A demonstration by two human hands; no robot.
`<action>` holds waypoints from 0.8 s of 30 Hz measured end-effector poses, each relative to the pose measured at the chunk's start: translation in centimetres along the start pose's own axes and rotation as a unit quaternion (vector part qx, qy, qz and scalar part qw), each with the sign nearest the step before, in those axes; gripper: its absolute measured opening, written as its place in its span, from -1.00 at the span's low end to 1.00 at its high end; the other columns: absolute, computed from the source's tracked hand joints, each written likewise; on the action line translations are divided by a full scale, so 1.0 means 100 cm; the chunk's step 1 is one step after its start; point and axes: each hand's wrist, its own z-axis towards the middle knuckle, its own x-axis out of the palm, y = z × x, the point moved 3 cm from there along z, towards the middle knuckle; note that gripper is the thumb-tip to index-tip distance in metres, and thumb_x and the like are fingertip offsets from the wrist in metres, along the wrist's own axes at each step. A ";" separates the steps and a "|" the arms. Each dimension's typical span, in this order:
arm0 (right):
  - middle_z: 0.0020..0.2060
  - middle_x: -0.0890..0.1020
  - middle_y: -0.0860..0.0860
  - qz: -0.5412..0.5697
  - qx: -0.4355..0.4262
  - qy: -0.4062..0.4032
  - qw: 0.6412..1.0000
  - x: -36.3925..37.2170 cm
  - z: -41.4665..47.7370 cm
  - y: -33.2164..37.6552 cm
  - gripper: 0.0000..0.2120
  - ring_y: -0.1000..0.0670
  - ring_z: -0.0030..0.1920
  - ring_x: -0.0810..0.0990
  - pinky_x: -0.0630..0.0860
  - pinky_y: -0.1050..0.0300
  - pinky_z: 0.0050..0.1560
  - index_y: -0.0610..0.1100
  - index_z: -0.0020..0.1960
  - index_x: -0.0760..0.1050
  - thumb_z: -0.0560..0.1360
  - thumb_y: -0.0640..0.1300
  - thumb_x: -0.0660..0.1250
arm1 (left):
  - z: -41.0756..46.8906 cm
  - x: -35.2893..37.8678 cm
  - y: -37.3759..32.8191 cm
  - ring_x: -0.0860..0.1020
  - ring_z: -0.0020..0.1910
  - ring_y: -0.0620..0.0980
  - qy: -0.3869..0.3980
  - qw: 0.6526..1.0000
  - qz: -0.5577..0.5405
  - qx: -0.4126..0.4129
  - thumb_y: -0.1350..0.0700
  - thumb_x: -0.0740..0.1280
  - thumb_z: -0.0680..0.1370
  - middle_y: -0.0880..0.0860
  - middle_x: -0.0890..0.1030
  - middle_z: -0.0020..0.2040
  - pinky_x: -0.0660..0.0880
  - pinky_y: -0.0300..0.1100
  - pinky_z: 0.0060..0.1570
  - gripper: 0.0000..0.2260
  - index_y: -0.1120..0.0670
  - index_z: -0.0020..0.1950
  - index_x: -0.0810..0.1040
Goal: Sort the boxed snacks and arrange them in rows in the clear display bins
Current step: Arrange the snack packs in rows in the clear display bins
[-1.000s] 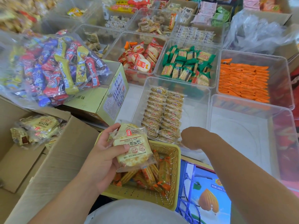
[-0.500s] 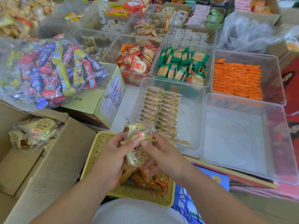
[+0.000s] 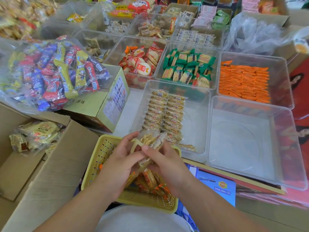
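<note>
Both hands hold a clear-wrapped pack of yellow snack crackers (image 3: 149,139) above a yellow plastic basket (image 3: 98,158). My left hand (image 3: 120,163) grips its left side, and my right hand (image 3: 164,162) pinches its right edge with the thumb on top. Orange-wrapped snacks (image 3: 150,181) lie in the basket under the hands. Just beyond stands a clear display bin (image 3: 197,118) with two rows of the same yellow snack packs (image 3: 164,113). To its right is a clear bin with nothing in it (image 3: 250,144).
Further bins hold red-wrapped crackers (image 3: 142,62), green-wrapped crackers (image 3: 189,67) and orange packs (image 3: 244,81). A big bag of mixed candy bars (image 3: 50,72) lies on a green carton (image 3: 100,104). An open cardboard box (image 3: 55,158) with more yellow packs (image 3: 38,133) stands at left.
One second ago only my left hand held the pack while my right hand was by the bin. My right hand has come back and taken hold of the pack, which is now turned edge-on.
</note>
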 end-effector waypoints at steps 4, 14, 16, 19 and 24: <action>0.04 0.71 -0.16 0.084 0.033 -0.010 0.996 -0.009 0.004 -0.005 -0.59 -0.12 0.06 0.70 0.63 -0.01 0.07 -0.21 0.23 0.53 0.42 -0.11 0.43 | 0.002 -0.003 0.005 0.71 0.11 0.09 -0.036 0.999 -0.013 0.004 0.09 0.48 0.51 0.08 0.73 0.15 0.64 -0.17 -0.09 -0.76 -0.08 0.17 0.70; -0.06 0.74 -0.17 -0.097 0.059 -0.035 0.993 -0.082 0.011 0.020 -0.78 -0.15 -0.05 0.74 0.67 0.01 -0.16 -0.16 0.05 0.66 0.47 -0.23 0.30 | 0.008 -0.022 0.003 0.67 0.21 0.17 -0.160 0.978 -0.129 -0.026 0.08 0.38 0.58 0.10 0.70 0.22 0.60 0.14 0.18 -0.66 0.08 0.35 0.56; -0.11 0.76 -0.06 -0.197 -0.012 -0.090 0.976 -0.102 0.017 0.045 -0.76 -0.09 -0.11 0.75 0.65 0.11 -0.17 -0.03 0.00 0.68 0.50 -0.27 0.29 | 0.008 -0.022 0.002 0.68 0.18 0.21 -0.168 0.976 -0.132 -0.031 0.11 0.35 0.62 0.13 0.71 0.20 0.57 0.19 0.23 -0.68 0.10 0.36 0.55; -0.23 0.70 0.11 -0.443 -0.120 -0.184 0.869 -0.129 0.028 0.085 -0.86 -0.01 -0.20 0.65 0.55 0.14 -0.22 0.08 -0.05 0.60 0.45 -0.11 0.32 | 0.010 -0.023 0.001 0.68 0.18 0.22 -0.176 0.975 -0.133 -0.036 0.11 0.36 0.61 0.14 0.68 0.25 0.54 0.24 0.28 -0.64 0.12 0.41 0.52; -0.07 0.65 -0.01 -0.777 -0.046 -0.064 0.625 -0.143 0.062 0.087 -0.74 -0.10 -0.08 0.57 0.53 0.04 -0.11 0.04 0.17 0.54 0.52 -0.15 0.25 | 0.011 -0.022 0.001 0.67 0.20 0.22 -0.171 0.976 -0.127 -0.048 0.10 0.35 0.63 0.14 0.70 0.23 0.56 0.21 0.25 -0.68 0.10 0.38 0.55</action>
